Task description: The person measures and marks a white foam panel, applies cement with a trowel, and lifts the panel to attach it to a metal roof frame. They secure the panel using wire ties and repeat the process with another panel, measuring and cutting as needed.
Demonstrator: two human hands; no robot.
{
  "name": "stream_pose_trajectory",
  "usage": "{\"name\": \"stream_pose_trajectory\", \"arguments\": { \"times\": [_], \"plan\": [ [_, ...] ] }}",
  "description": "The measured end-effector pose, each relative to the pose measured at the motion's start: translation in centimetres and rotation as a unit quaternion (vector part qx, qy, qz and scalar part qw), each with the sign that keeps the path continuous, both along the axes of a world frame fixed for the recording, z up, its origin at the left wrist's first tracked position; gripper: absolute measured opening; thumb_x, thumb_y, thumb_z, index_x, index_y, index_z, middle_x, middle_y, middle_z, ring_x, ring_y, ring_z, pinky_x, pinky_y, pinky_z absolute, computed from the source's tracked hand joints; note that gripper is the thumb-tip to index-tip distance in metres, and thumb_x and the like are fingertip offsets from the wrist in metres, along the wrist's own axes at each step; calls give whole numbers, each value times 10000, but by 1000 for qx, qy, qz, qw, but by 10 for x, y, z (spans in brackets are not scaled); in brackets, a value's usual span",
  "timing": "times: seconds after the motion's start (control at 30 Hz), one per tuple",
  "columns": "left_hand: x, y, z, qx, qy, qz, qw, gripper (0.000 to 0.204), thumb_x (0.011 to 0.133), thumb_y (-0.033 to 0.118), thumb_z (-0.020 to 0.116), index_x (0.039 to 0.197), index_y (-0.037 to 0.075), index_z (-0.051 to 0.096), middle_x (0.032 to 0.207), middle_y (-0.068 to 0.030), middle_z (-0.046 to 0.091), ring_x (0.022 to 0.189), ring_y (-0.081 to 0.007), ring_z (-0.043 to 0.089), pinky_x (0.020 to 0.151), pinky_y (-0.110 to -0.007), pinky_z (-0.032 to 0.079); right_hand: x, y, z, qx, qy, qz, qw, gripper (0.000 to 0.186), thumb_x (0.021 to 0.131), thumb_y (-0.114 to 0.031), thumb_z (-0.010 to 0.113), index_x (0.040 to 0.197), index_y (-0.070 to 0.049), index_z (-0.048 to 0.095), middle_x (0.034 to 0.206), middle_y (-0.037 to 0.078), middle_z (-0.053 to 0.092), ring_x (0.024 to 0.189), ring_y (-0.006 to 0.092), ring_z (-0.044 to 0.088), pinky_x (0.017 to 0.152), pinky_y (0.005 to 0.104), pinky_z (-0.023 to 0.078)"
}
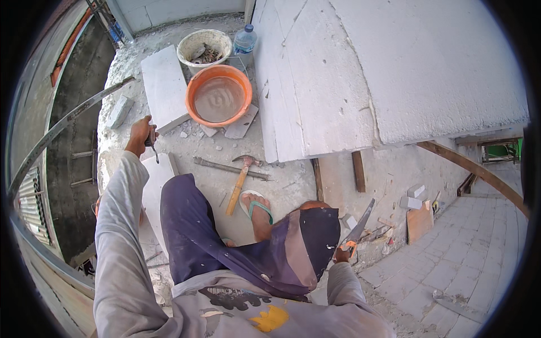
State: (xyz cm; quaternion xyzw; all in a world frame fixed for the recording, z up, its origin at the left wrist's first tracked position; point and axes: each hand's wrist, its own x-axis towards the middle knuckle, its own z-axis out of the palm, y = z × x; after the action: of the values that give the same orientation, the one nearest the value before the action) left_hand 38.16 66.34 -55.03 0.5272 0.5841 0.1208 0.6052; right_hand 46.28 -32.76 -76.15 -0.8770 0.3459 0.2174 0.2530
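My left hand is stretched out at the left, closed round a small dark-handled tool with a thin metal part pointing down; its kind is unclear. Just beyond that hand lies a flat pale block, and another pale block is beside my left knee. Low by my right knee, my right hand grips the orange handle of a handsaw, its blade angled up and away. On the rough floor between my legs and the blocks are a claw hammer with a wooden handle and a dark metal bar.
An orange basin of greyish liquid stands ahead, with a white bucket of debris and a water bottle behind it. A large white block wall fills the right. The ledge drops off at left; a lower paved floor lies right.
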Motion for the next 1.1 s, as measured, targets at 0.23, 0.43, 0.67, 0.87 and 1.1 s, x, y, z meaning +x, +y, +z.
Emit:
{"name": "stream_pose_trajectory", "arguments": {
  "times": [0.23,0.43,0.67,0.87,1.1],
  "plan": [
    [-33,-59,-16,13,65,-61,996,366,1008,281,597,1190,-34,635,815,-94,640,617,-241,692,515,-360,560,17,-18,-40,-323,135,264,899,776,854,-428,644,1400,97,477,1418,246,554,1307,384,566,1070,470,469],
    [-67,-78,-11,-16,88,-22,996,379,1015,270,593,1261,-17,616,765,-74,627,639,-244,705,532,-358,565,28,-19,-41,-356,127,272,885,733,872,-387,672,1409,77,490,1327,222,631,1223,325,632,1037,420,491],
    [-121,-82,1,-13,138,4,990,380,1017,281,597,1274,2,622,793,-72,637,656,-235,703,553,-348,558,26,11,-23,-295,92,254,916,702,888,-368,669,1411,68,497,1287,216,649,1189,308,645,1026,403,493],
    [-136,-81,7,-12,143,8,990,395,1020,302,595,1279,3,605,937,-111,663,739,-239,710,579,-355,552,26,29,-19,-239,71,249,936,676,902,-352,666,1412,60,503,1254,211,665,1159,294,656,1017,389,495],
    [-136,-91,14,13,151,3,988,368,1013,283,604,1257,7,624,798,-73,628,659,-236,702,561,-348,552,28,57,-11,-156,58,244,955,646,918,-333,664,1414,51,509,1214,205,684,1125,278,670,1006,373,497]
  ]
}}
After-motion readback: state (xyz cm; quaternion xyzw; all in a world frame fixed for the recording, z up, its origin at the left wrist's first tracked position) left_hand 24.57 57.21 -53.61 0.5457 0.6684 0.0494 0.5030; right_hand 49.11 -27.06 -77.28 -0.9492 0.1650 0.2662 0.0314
